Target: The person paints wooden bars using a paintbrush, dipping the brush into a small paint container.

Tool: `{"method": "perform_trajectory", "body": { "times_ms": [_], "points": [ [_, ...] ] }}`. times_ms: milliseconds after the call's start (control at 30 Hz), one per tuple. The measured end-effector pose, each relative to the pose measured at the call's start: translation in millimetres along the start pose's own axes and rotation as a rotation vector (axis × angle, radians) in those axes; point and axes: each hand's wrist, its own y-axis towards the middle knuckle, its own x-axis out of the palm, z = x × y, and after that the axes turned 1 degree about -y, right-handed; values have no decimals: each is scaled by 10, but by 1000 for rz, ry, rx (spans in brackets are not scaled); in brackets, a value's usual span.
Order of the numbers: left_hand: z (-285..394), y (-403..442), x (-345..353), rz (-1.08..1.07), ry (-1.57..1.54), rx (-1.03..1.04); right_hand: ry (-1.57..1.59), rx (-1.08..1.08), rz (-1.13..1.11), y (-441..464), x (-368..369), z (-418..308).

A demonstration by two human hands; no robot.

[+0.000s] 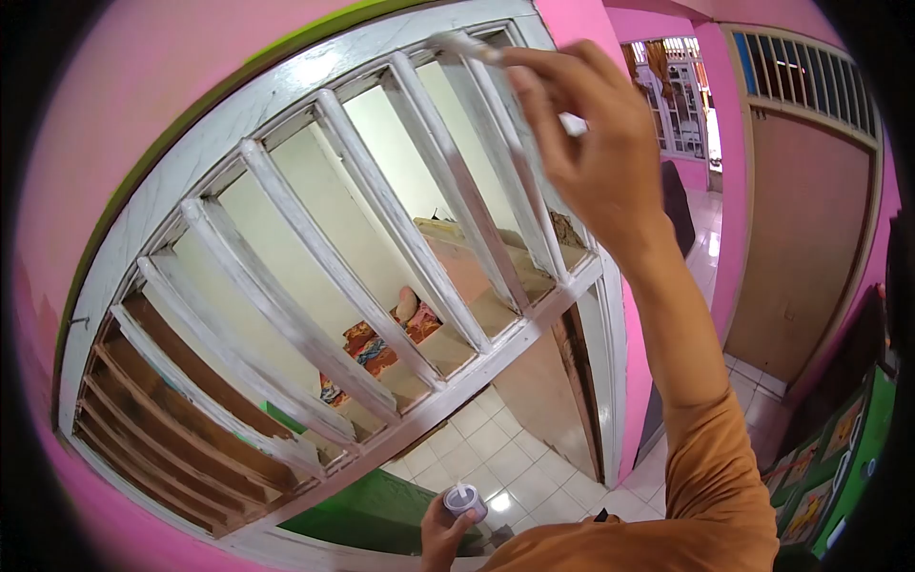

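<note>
My right hand (pixel 596 124) is raised at the upper right, its fingers pinched on a paintbrush (pixel 469 45). The brush's blurred, whitish head is at the top of the slatted wooden vent frame (pixel 286 71), near the upper ends of the right-hand slats. Several upright slats (pixel 381 214) are coated white, patchily in places. At the far left, some slats (pixel 162 448) show bare brown. Low in the view, my left hand (pixel 440 530) grips a small paint can (pixel 465 502) with white on its rim.
Pink wall (pixel 124 124) surrounds the frame, with a green strip (pixel 286 43) along its top. Through the slats I see a room with patterned cloth (pixel 381 343) and a tiled floor (pixel 486 439). To the right are a brown door (pixel 801 229) and a green cabinet (pixel 839 467).
</note>
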Motion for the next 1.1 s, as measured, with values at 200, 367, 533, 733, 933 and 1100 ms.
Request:
{"method": "perform_trajectory", "body": {
  "times_ms": [200, 367, 533, 733, 933, 1100],
  "points": [
    [32, -17, 1, -15, 2, -91, -73, 45, -2, 34, -131, -127],
    [2, 49, -46, -12, 79, -86, -136, -79, -19, 109, 2, -100],
    [8, 101, -12, -41, -49, -104, -230, -5, -170, 216, -138, -339],
    [-10, 167, -53, -116, -1, -63, -383, -141, -240, 348, 0, -309],
    [61, 187, -84, -116, -100, -119, -349, -135, -293, 493, -19, -436],
    [164, 169, -78, -141, -76, -119, -426, -89, -421, 464, -86, -558]
  ]
}}
